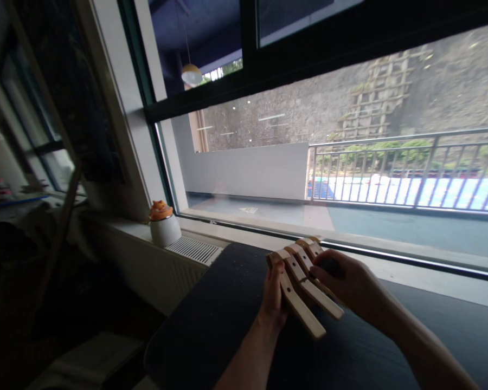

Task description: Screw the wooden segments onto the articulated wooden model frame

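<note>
A wooden frame of several light slats [300, 284] lies tilted above a dark tabletop [211, 319], near the window. My left hand [275, 295] is closed on its left side, fingers wrapped round the outer slat. My right hand [344, 281] rests on the right part of the slats with its fingers curled down, pinching at a dark spot between the slats. What lies under those fingers is hidden.
A small white jar with an orange figure lid [163, 223] stands on the windowsill by a vent grille [193, 249]. A large window [350, 162] looks onto a balcony railing. Dark clutter and a shelf [8, 195] fill the left side.
</note>
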{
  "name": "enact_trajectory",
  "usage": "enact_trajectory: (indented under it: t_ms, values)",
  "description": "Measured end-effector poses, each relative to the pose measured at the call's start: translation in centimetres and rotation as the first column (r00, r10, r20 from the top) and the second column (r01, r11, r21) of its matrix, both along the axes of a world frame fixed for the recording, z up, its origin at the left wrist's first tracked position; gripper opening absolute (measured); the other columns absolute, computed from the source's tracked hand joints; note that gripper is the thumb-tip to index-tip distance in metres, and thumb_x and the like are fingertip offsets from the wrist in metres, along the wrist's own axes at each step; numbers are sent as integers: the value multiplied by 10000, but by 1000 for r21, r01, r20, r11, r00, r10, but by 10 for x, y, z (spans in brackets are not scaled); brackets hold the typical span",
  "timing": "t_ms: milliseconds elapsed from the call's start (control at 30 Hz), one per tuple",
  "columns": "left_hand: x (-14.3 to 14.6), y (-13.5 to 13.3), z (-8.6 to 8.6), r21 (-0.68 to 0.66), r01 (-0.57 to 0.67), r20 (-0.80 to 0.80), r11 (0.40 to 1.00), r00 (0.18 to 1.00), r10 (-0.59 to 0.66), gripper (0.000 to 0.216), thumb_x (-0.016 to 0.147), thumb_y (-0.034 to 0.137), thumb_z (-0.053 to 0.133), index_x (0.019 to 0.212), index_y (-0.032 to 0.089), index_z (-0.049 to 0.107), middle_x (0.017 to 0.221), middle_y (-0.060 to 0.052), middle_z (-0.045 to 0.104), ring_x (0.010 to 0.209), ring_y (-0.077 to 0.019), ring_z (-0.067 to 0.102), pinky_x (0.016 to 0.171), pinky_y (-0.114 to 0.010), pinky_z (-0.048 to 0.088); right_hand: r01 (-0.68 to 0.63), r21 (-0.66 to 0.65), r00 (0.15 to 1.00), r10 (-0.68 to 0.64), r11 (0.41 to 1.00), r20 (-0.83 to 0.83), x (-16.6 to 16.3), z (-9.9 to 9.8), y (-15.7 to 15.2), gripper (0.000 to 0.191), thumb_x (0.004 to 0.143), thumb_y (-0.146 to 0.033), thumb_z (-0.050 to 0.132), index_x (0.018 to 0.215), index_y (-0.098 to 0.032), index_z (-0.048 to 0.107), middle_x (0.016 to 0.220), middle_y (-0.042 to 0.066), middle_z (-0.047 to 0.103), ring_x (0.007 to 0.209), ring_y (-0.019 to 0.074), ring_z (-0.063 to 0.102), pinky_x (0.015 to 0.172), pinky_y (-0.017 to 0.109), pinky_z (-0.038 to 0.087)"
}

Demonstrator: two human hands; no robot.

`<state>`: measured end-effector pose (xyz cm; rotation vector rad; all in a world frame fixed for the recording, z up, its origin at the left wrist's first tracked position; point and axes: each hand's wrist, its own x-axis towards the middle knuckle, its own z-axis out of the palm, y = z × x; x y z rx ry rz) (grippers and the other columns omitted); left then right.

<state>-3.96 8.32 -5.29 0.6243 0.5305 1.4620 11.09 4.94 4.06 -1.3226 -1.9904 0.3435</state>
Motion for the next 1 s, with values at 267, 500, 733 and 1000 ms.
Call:
enact_trajectory:
  t_ms: [267, 500, 733, 1000]
  values:
    - [2, -2, 3, -17, -9, 28, 1000, 1000, 9, 569, 740, 463, 679, 1208, 162, 557, 1100, -125, 666, 955, -275, 662, 796, -345, 529, -46, -76, 997, 41, 996, -72, -7, -12, -6, 272, 854, -466, 502, 908, -216, 595, 735, 22, 672, 626, 165, 587, 573, 277, 456]
    - [6, -5, 1, -118, -113, -67, 987, 992, 105, 585, 739, 464, 690, 1232, 214, 498, 1089, -101, 669, 913, -246, 683, 770, -331, 551, 70, 16, 989, -67, 997, -131, 5, -11, 0, 303, 829, -504, 536, 923, -218, 568, 722, 14, 664, 618, 163, 588, 549, 272, 456]
    - [-21, 9, -3, 79, -473, -710, 878, 591, 382, 305, 774, 316, 624, 1010, 177, 490, 880, -66, 655, 791, -191, 649, 699, -281, 508, 100, 42, 994, -99, 994, -38, 28, 5, -7, 279, 822, -489, 541, 846, -215, 588, 686, 19, 661, 592, 163, 574, 533, 276, 442]
    - [-33, -8, 1, 159, -242, -885, 957, 396, 246, 303, 586, 354, 773, 803, 198, 630, 680, -20, 637, 692, -213, 611, 743, -321, 472, 110, 20, 994, -110, 994, 15, 43, 17, -13, 333, 816, -523, 520, 816, -202, 608, 672, 24, 660, 577, 159, 557, 524, 272, 428]
